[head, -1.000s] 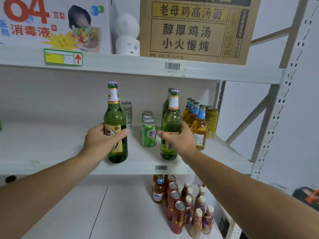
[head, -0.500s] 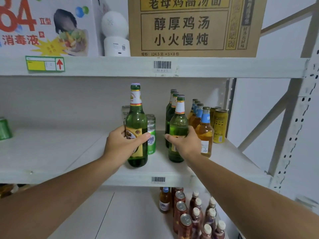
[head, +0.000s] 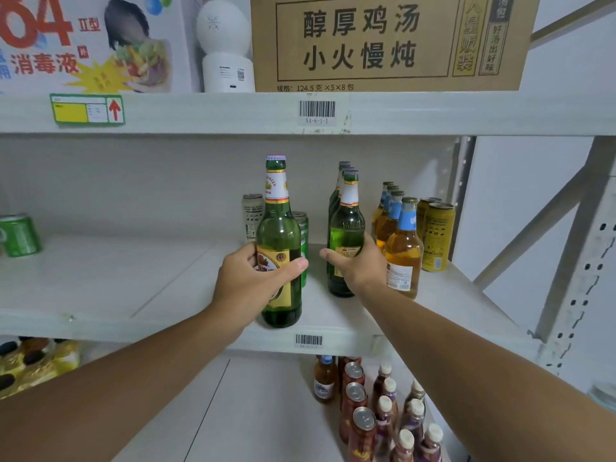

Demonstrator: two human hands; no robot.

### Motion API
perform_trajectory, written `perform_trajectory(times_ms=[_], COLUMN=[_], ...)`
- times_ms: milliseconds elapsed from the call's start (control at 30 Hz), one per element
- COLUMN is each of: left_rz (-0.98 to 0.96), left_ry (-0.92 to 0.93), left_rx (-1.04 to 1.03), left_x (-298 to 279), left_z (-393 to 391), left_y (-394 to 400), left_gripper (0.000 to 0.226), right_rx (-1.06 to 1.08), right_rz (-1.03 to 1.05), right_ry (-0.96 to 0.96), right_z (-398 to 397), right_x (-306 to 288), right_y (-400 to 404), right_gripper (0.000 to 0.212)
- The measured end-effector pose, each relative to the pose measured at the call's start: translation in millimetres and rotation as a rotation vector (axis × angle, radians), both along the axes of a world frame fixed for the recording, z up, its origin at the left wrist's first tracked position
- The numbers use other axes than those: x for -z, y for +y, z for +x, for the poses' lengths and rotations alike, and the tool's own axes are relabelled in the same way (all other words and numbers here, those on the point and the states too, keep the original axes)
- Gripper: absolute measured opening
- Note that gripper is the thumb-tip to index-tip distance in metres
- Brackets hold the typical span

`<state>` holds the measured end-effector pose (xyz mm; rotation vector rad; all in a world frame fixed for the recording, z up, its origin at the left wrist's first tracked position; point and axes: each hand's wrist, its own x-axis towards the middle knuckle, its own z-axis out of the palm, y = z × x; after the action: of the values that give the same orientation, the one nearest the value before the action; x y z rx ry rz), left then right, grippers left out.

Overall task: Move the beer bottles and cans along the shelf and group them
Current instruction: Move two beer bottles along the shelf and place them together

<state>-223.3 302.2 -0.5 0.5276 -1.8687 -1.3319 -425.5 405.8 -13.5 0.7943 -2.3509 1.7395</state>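
- Here, a tall green glass bottle [head: 279,235] is gripped around its label by the left hand [head: 254,281].
- Right of it, a slimmer green bottle [head: 345,228] is clasped by the right hand [head: 358,265].
- Both are stood upright on the smooth white shelf [head: 100,278].

a shop stockroom: white metal shelving [head: 366,115] with a barcode label [head: 316,110] above the gripped bottles, a noodle carton [head: 383,41] up top.

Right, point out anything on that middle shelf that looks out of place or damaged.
One green can stands alone at the far left of the middle shelf, well apart from the drinks grouped on the right. The hands each hold an upright green bottle: left hand, right hand. Nothing looks spilled, tipped or damaged.
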Motion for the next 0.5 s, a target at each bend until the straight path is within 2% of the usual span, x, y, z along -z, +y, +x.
perform_trajectory(times_ms=[233, 333, 433, 500], left_rz=[-0.015, -0.012, -0.006, 0.001], left_ry=[-0.034, -0.043, -0.049, -0.048], left_rx=[-0.006, 0.004, 0.009, 0.001], left_x=[2, 4, 7, 8], left_z=[0, -2, -10, -18], left_y=[9, 16, 27, 36], left_gripper=[0.046, 0.046, 0.045, 0.046], right_rx=[-0.035, -0.032, -0.007, -0.017], right_rz=[-0.007, 0.004, 0.041, 0.071], right_ry=[-0.035, -0.040, 0.024, 0.073], right_z=[0, 5, 16, 21], right_x=[8, 20, 28, 31], right_y=[5, 18, 37, 50], right_gripper=[0.068, 0.063, 0.064, 0.049])
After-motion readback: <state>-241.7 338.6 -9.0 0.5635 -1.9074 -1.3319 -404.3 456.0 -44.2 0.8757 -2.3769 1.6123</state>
